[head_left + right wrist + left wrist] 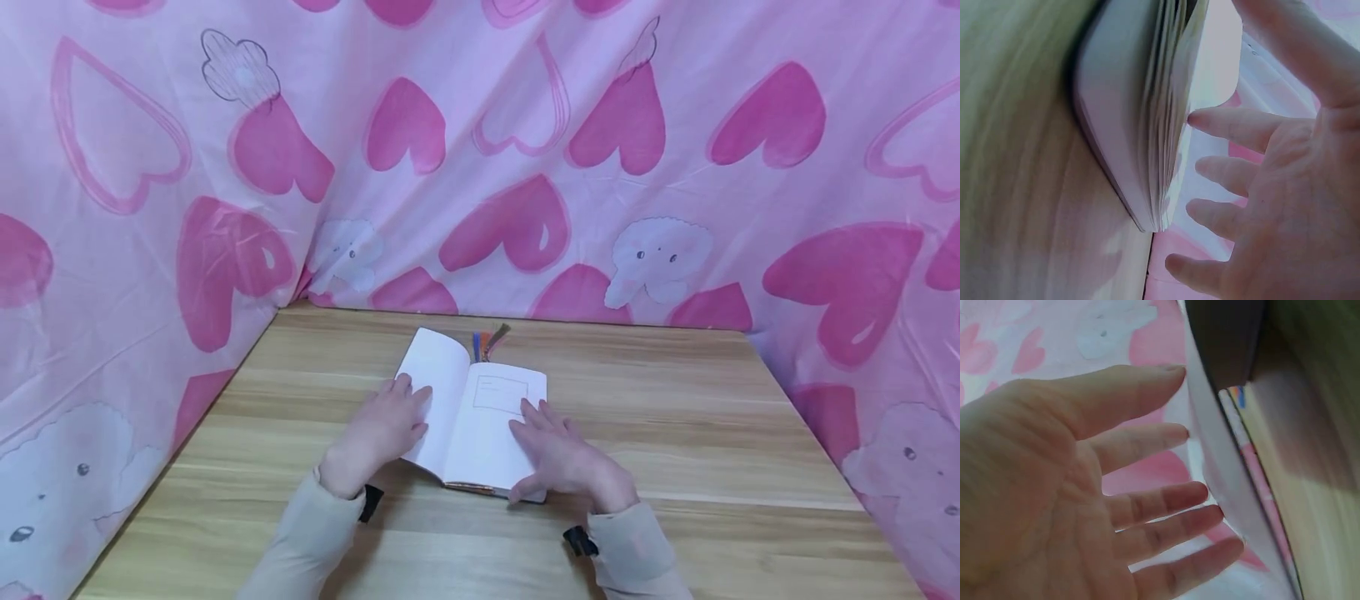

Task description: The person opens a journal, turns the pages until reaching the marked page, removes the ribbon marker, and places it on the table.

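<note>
On the table, an open book lies touched by the left hand and right hand, fingers apart and gripping nothing, seemingly to steady it, and turning a page would call for pinching its edge.

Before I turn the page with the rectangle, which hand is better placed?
Right hand, probably: it's at the outer edge of that page; the left hand is over the opposite page.
</note>
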{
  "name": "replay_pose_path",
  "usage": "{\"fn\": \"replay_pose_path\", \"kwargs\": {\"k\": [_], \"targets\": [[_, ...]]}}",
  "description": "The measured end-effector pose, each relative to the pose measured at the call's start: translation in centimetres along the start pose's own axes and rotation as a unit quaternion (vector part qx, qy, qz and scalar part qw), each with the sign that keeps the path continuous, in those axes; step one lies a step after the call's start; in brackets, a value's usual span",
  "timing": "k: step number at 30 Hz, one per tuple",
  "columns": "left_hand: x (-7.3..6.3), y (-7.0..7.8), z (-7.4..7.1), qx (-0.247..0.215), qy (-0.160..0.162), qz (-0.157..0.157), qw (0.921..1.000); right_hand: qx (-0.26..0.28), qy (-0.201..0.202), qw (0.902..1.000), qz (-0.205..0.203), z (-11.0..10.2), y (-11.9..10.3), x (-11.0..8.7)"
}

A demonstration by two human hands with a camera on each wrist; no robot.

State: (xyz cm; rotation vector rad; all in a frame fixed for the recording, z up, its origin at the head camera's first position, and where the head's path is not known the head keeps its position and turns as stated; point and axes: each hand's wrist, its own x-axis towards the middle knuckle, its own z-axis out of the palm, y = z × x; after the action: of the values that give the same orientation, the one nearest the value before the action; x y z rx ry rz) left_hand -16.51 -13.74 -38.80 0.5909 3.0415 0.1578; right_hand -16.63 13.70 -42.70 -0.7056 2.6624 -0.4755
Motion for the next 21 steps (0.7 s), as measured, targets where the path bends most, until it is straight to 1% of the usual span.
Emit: {"fn": "replay_pose_path", "kwargs": {"k": [1,5,8,13,16,21], "targets": [[0.1,-0.2,0.1,-0.006,-0.005,0.001,1.0,0.007,-0.002,1.0,0.001,0.1,0.0,0.1],[0.5,-0.5,1.0,-0.044,-0.035,-0.004,0.9984,0.034,-0.008,0.999,0.029,0.4,-0.1,0.2],[0.8,-0.3,1.7,-0.061,-0.051,-0.014,0.9968,0.029,-0.007,0.9989,0.037,0.5,-0.1,0.1],[0.8,0.0,2.3,-0.061,-0.061,-0.035,0.9957,0.004,-0.001,1.0,0.006,0.6,0.1,0.1],[0.8,0.0,2.5,-0.067,-0.07,-0.043,0.9943,0.008,-0.002,0.9999,-0.006,0.6,0.1,0.0],[1.0,-0.3,2.5,-0.081,-0.076,-0.046,0.9927,0.017,0.0,0.9997,-0.016,0.4,-0.1,-0.2]]}}
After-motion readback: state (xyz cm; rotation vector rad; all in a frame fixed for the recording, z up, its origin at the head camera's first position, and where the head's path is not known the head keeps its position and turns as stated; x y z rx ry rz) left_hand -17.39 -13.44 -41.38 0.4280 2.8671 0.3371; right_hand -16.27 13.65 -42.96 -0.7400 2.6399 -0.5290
